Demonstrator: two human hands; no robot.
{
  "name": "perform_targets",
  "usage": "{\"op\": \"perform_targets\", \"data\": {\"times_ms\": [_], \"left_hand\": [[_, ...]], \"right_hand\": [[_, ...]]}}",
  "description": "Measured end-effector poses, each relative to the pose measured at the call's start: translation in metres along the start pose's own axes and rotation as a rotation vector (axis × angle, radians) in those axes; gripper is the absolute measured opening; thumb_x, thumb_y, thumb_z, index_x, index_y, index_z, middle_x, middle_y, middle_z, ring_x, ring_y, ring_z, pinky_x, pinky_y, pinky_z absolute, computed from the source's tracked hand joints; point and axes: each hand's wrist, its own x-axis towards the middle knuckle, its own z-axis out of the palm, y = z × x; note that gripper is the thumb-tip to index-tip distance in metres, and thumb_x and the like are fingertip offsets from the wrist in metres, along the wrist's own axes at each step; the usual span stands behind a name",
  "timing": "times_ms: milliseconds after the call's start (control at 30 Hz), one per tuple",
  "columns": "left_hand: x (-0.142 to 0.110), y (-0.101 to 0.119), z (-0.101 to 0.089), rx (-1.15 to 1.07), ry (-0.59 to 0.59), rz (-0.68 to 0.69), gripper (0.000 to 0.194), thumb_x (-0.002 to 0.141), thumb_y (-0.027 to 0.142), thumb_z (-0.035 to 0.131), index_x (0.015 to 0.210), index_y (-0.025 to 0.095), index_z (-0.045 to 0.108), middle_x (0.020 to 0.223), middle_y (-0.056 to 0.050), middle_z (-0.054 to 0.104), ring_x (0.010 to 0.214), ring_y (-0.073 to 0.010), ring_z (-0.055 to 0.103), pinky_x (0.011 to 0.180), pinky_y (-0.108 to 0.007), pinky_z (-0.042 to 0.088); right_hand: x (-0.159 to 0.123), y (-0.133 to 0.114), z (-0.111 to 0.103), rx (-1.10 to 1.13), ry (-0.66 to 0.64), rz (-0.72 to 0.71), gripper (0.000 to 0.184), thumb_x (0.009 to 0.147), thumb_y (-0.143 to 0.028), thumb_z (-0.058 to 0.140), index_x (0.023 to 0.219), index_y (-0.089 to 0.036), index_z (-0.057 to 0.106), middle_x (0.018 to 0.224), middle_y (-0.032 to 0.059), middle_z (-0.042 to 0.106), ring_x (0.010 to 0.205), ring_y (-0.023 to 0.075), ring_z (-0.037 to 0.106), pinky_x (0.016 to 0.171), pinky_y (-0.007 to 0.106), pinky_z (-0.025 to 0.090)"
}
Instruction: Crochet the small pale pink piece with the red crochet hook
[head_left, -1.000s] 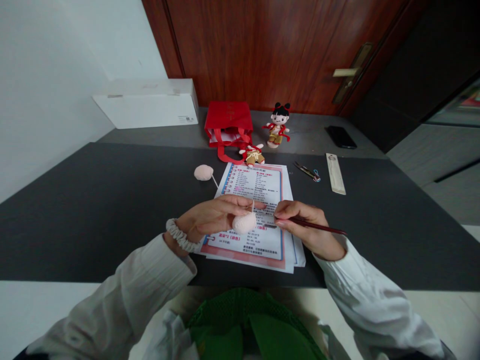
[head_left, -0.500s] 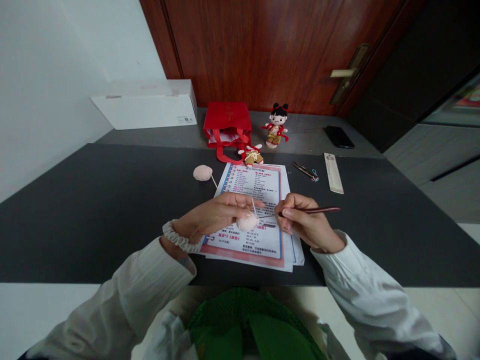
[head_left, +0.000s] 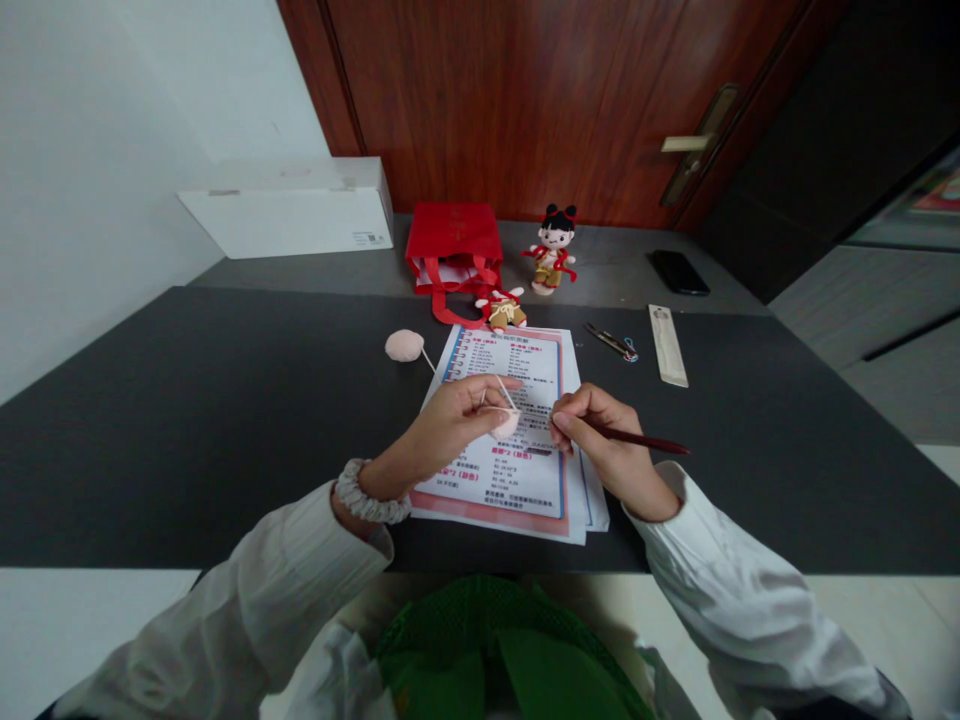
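Pinched in my left hand (head_left: 450, 420) is a small pale pink crochet piece (head_left: 508, 424), partly hidden by the thumb and fingers. A strand of pink yarn (head_left: 506, 392) runs up from it over the fingers. My right hand (head_left: 600, 437) grips a crochet hook (head_left: 645, 438) with a dark red handle, its tip pointing left at the piece. Both hands hover over printed pattern sheets (head_left: 487, 508). To the left of the sheets lies a pale pink yarn ball (head_left: 405, 346), its strand leading toward my left hand.
Behind the sheets are a red bag (head_left: 454, 235), a headless doll body (head_left: 504, 309) and a standing crocheted doll (head_left: 553, 250). Thread snips (head_left: 611, 341), a flat pale packet (head_left: 667, 345) and a black phone (head_left: 679, 272) lie at right. A white box (head_left: 292, 215) stands back left.
My left hand has turned and shifted up, so its fingers now cover more of the crochet piece. The hook in my right hand first tilted level, then angled down to the right again.
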Motion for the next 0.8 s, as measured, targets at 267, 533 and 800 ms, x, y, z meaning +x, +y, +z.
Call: {"op": "perform_targets", "data": {"times_ms": [267, 533, 800], "left_hand": [[0.000, -0.002, 0.003, -0.047, 0.029, 0.020, 0.004, 0.075, 0.015, 0.063, 0.072, 0.017, 0.062, 0.075, -0.003, 0.064, 0.088, -0.0196, 0.059, 0.078, -0.031, 0.042], [-0.002, 0.000, 0.010, 0.134, 0.153, 0.105, 0.014, 0.079, 0.014, 0.059, 0.066, 0.018, 0.059, 0.093, -0.007, 0.068, 0.105, -0.0223, 0.059, 0.090, -0.033, 0.043], [-0.005, -0.005, 0.022, 0.205, 0.225, 0.186, 0.012, 0.081, 0.012, 0.057, 0.083, 0.018, 0.067, 0.086, -0.004, 0.067, 0.086, -0.0189, 0.061, 0.089, -0.033, 0.043]], "right_hand": [[-0.001, 0.001, 0.001, -0.078, -0.001, -0.027, 0.020, 0.085, -0.034, 0.064, 0.073, -0.020, 0.055, 0.062, -0.0032, 0.055, 0.054, 0.0108, 0.046, 0.051, 0.025, 0.037], [-0.005, -0.004, 0.010, -0.438, 0.002, -0.250, 0.013, 0.090, -0.023, 0.055, 0.078, -0.022, 0.050, 0.070, -0.0020, 0.058, 0.061, 0.0119, 0.054, 0.056, 0.025, 0.043], [-0.001, 0.002, 0.021, -0.706, -0.071, -0.552, 0.012, 0.092, -0.011, 0.047, 0.087, -0.023, 0.046, 0.077, 0.0010, 0.056, 0.067, 0.0137, 0.056, 0.059, 0.026, 0.047]]}}
